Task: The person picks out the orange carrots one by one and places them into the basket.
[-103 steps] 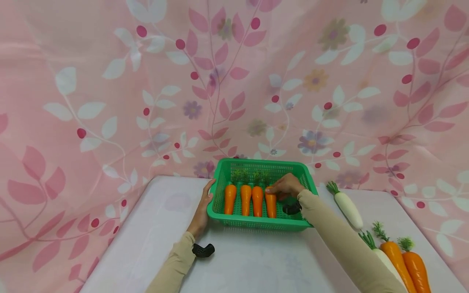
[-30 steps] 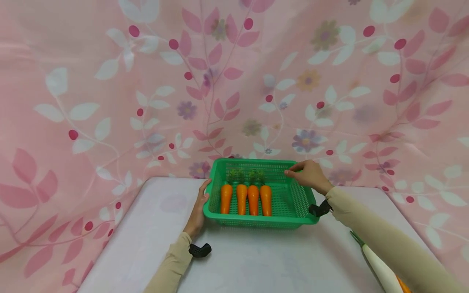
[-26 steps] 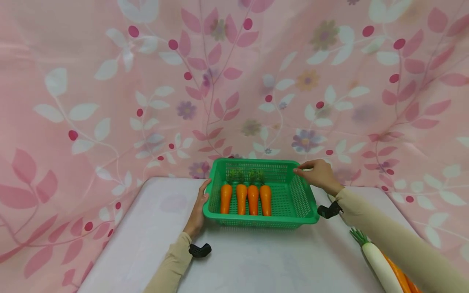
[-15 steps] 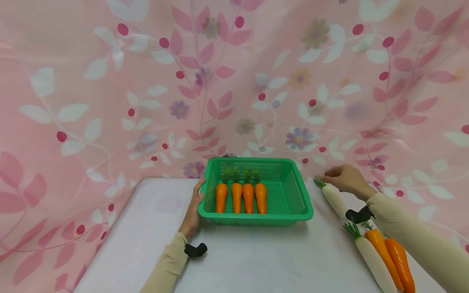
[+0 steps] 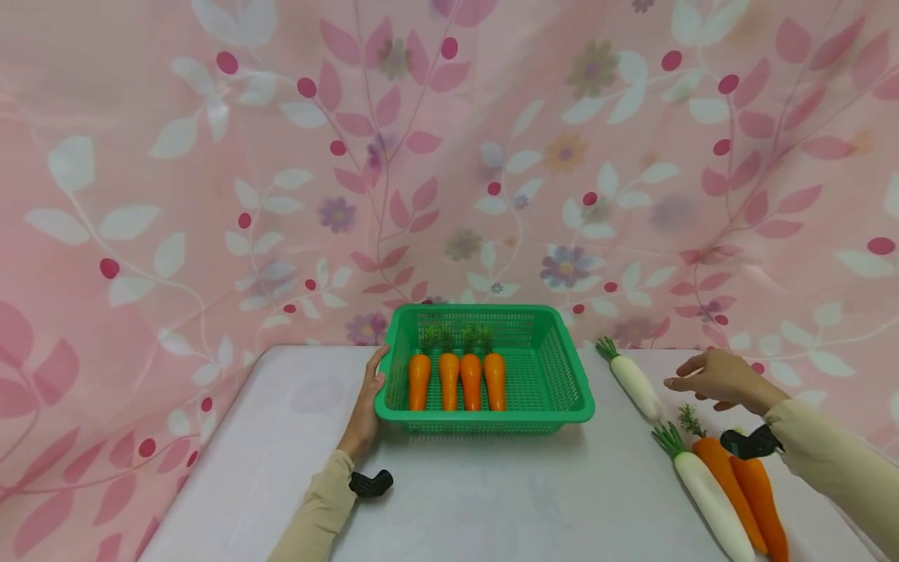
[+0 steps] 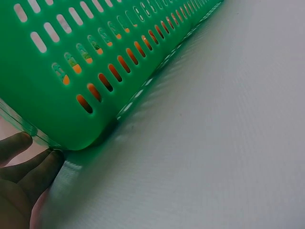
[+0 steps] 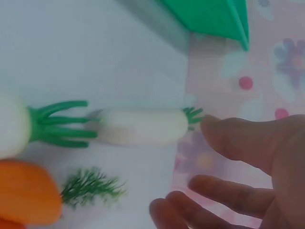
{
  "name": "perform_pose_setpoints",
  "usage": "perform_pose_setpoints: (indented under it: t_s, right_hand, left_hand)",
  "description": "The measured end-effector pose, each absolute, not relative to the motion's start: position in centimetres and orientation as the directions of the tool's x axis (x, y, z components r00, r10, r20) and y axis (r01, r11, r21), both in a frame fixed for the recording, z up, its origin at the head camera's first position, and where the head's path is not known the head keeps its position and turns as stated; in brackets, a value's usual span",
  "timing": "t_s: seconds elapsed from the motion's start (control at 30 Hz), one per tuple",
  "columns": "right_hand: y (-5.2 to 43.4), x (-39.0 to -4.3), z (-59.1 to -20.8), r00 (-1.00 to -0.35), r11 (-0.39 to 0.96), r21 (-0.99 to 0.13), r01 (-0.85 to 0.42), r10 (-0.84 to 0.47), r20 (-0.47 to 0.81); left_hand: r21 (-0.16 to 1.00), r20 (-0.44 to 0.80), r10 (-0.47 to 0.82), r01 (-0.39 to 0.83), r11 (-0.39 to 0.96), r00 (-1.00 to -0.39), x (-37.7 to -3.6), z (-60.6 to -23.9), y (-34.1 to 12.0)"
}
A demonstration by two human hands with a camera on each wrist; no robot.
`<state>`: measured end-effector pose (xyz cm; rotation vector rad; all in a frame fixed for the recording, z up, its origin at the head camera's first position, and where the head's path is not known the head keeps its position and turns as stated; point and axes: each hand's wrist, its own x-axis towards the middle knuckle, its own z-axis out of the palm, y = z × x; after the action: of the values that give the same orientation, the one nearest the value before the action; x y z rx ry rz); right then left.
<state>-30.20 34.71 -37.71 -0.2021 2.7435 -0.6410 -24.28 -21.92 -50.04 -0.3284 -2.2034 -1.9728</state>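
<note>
A green plastic basket point(image 5: 485, 417) holding four carrots point(image 5: 449, 382) stands on the bench point(image 5: 492, 499), its left end touched by the left grip point(image 5: 364, 414), fingers nearly straight. The right grip point(image 5: 723, 380), thumb and fingers apart, hovers near a daikon point(image 5: 635, 386).

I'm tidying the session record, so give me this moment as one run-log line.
left hand: touching green basket | right hand: holding nothing | in basket: four carrots | basket's right: two white radishes, two loose carrots

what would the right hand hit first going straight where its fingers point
Probably the farther white radish, left of the right hand in the head view, though it may pass above; height unclear.
</note>
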Motion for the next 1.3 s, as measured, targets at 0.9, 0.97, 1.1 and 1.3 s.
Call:
perform_pose_setpoints:
  t_s: [0.9, 0.97, 1.1, 1.3]
  right_hand:
    - [38.8, -26.4, -42.8, -0.916, 0.893, -0.447, 0.04, -0.146, -0.374]
    - [38.9, -26.4, -43.0, -0.921, 0.899, -0.436, 0.033, -0.142, -0.363]
    - [39.2, -26.3, -43.5, -0.928, 0.907, -0.421, 0.021, -0.139, -0.345]
    - [39.1, -25.8, -43.5, -0.936, 0.913, -0.408, 0.017, -0.129, -0.327]
  left_hand:
    - [0.956, 0.269, 0.057, 0.273, 0.107, -0.962, -24.2, -50.0, -22.2]
    - [0.956, 0.271, 0.06, 0.276, 0.104, -0.961, -24.2, -50.0, -22.1]
    - [0.955, 0.273, 0.061, 0.278, 0.101, -0.96, -24.2, -50.0, -22.0]
    - [0.949, 0.286, 0.06, 0.292, 0.116, -0.956, -24.2, -50.0, -21.9]
